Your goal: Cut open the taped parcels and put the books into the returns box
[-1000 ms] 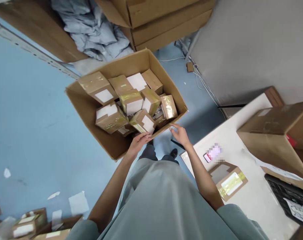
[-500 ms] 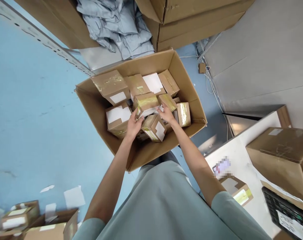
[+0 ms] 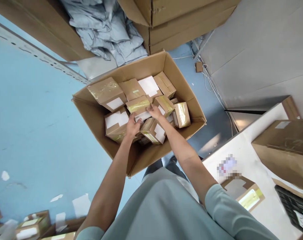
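Note:
A large open carton (image 3: 151,159) holds several small taped boxes. Near its middle, my left hand (image 3: 133,126) grips the lower left corner of a small box with yellow tape (image 3: 138,105). My right hand (image 3: 155,112) has hold of the same box at its right end. That box lies tilted on top of others. Just right of my right hand is another taped box (image 3: 166,102). Below the hands sits a box with a white label (image 3: 155,130), and to the left a larger labelled box (image 3: 116,123). The fingertips are partly hidden.
Grey plastic packages (image 3: 111,30) lie on a shelf behind the carton, beside big cartons (image 3: 186,23). At the right stands a white table (image 3: 243,153) with a box and a black keyboard (image 3: 295,206). Cables run along the wall. More boxes (image 3: 32,226) are at the lower left.
Both hands and the box they hold have moved slightly left within the large carton. The camera view has shifted a little.

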A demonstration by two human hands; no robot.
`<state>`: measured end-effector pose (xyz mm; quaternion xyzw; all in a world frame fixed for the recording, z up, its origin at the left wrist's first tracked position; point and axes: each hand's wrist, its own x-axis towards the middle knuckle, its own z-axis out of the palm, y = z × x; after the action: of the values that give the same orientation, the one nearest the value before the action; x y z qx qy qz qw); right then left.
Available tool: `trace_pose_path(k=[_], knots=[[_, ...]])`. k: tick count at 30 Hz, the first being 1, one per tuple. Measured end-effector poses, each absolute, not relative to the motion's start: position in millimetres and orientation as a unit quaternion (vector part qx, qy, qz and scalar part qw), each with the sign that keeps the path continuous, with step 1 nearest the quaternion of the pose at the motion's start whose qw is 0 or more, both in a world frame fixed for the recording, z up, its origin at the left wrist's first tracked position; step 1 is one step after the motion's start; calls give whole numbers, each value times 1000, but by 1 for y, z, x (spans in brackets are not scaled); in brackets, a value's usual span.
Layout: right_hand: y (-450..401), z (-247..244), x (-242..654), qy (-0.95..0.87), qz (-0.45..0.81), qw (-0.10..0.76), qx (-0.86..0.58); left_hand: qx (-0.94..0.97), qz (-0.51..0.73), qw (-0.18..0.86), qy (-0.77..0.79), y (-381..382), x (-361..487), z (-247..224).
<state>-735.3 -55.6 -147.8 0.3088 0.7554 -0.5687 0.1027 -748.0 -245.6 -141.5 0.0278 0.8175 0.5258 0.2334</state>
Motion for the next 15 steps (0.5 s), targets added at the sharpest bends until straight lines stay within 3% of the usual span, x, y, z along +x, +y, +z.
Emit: trace_pose_path(k=[7,11,15], knots=[[-35,-41,-612,796,-535,-114,258,38,538,90,837,-235,-649,-31],[0,44,-467,811,-499,-207,224,96,563,159,805,-205,-536,34],[18,99,-304,852,-402,-253,219,116,614,309,717,-162,-405,43]])
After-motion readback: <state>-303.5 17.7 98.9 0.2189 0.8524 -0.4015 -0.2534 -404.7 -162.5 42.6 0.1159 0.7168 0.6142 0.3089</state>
